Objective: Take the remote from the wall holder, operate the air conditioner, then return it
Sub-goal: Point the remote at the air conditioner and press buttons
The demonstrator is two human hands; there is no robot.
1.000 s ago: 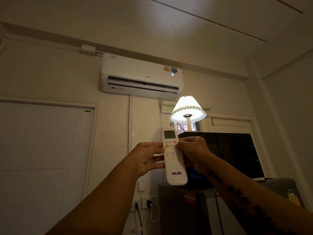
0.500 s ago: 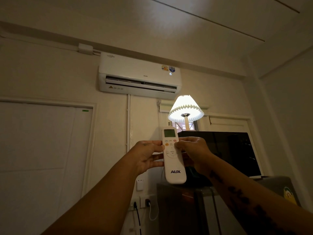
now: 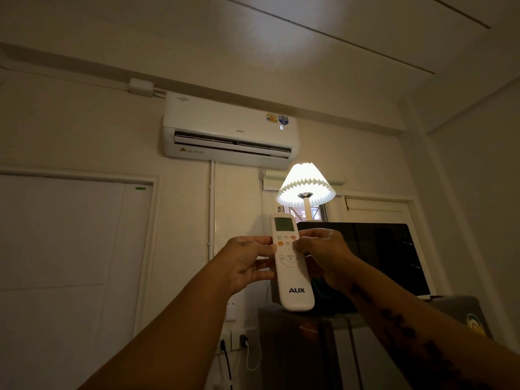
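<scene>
Head view. The white wall-mounted air conditioner (image 3: pixel 230 130) now shows a lit digit "6" (image 3: pixel 281 127) at the right of its front panel, below two round stickers; a second ago only a small blurred glow showed at that spot. The louvre under the panel stands open, as it did then. The framing has also risen slightly, so that the unit sits lower in the picture than before. Judged from this, the unit is receiving commands, the operating step is under way, and the return to the wall holder remains to be done; no holder can be made out with certainty in this view.

The long white plastic remote (image 3: pixel 291 263) with a grey screen at the top and "AUX" printed near its foot is held upright in the air, between the viewer and the wall, its top end aimed up toward the unit and its foot level with the top of the grey cabinet (image 3: pixel 295 347) behind it.

The left hand (image 3: pixel 247 263) is partly closed on the remote's left edge, thumb on the face beside the orange button, fingers curled behind. The right hand (image 3: pixel 323 257) clasps the right edge, its thumb pressed onto the button rows beneath the screen; which button is not legible.

Behind: a lit lamp (image 3: pixel 306 184) with a pleated white shade, and a dark glossy screen (image 3: pixel 374 254) near the right forearm.
</scene>
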